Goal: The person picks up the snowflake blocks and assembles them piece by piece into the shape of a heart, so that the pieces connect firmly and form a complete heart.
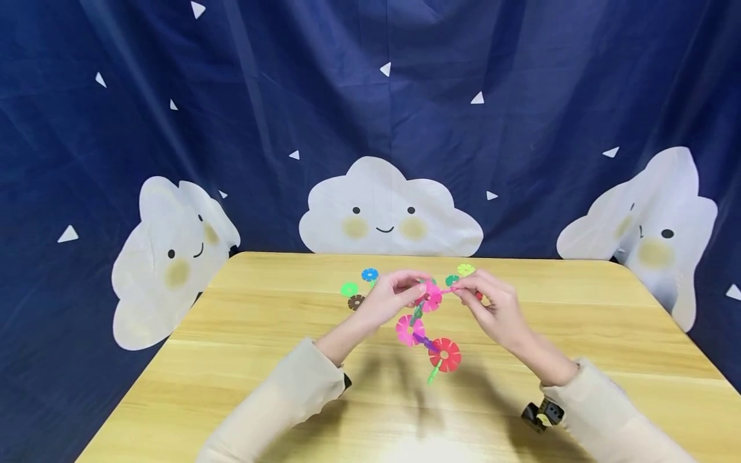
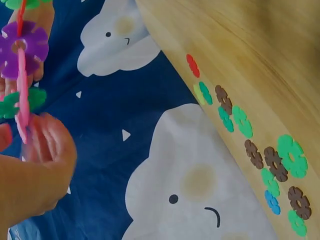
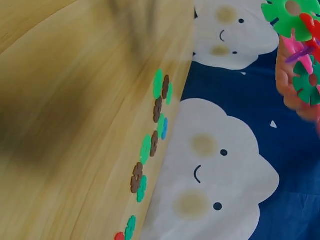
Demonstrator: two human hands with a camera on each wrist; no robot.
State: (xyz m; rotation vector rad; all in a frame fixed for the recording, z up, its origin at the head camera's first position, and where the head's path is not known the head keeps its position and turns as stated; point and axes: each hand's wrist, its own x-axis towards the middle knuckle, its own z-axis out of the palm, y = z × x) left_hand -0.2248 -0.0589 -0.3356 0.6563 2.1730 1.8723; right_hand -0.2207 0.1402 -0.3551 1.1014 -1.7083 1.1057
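Observation:
A chain of slotted plastic flower discs hangs between the two hands over the table. My left hand (image 1: 389,297) pinches it near a pink disc (image 1: 431,299) at the top. Below come a dark green disc seen edge-on, another pink disc (image 1: 405,337), a purple disc (image 1: 427,343), a red disc (image 1: 454,363) and a light green one (image 1: 434,373). Thumb and fingers of my right hand (image 1: 499,310) pinch a thin pink piece (image 1: 448,290) beside the upper pink disc. In the left wrist view a purple disc (image 2: 37,47) and a green disc (image 2: 37,98) show in the chain.
Loose discs lie on the wooden table (image 1: 231,360) towards its far edge: blue (image 1: 369,274), light green (image 1: 349,289), brown (image 1: 356,302), yellow-green (image 1: 466,269) and several others. A dark blue curtain (image 1: 347,96) with clouds hangs behind. Both wrists wear dark devices.

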